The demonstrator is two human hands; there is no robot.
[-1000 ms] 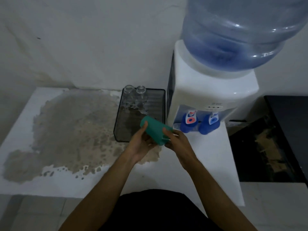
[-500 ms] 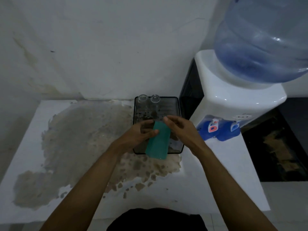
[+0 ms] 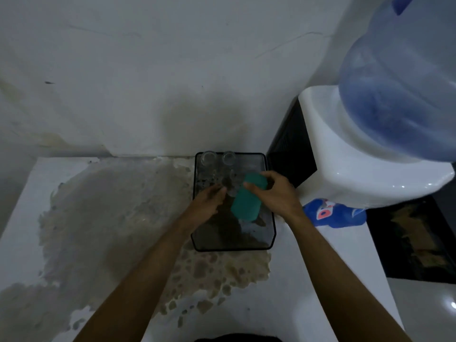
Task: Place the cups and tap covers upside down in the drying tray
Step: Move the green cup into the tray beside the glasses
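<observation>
Centre of frame: the right hand [image 3: 276, 196] grips the base of a green cup [image 3: 248, 201], held tilted, mouth down, above the drying tray [image 3: 270, 233] on the worktop [image 3: 22, 218]. Two clear glasses [image 3: 208, 157] already stand at the tray's far edge. The left hand [image 3: 209, 201], fingers loosely extended beside the cup, holds nothing. Setting the cup down apparently remains.

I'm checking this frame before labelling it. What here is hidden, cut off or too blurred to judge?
All in the head view:
- Teal plastic cup: its mouth is hidden by the right hand, so its orientation is unclear.
- Left hand: motion blur hides whether it touches the cup.
- Two clear glass cups in the black drying tray: too faint to tell if inverted.
- Blue water bottle: cut off by the frame's edge.
</observation>
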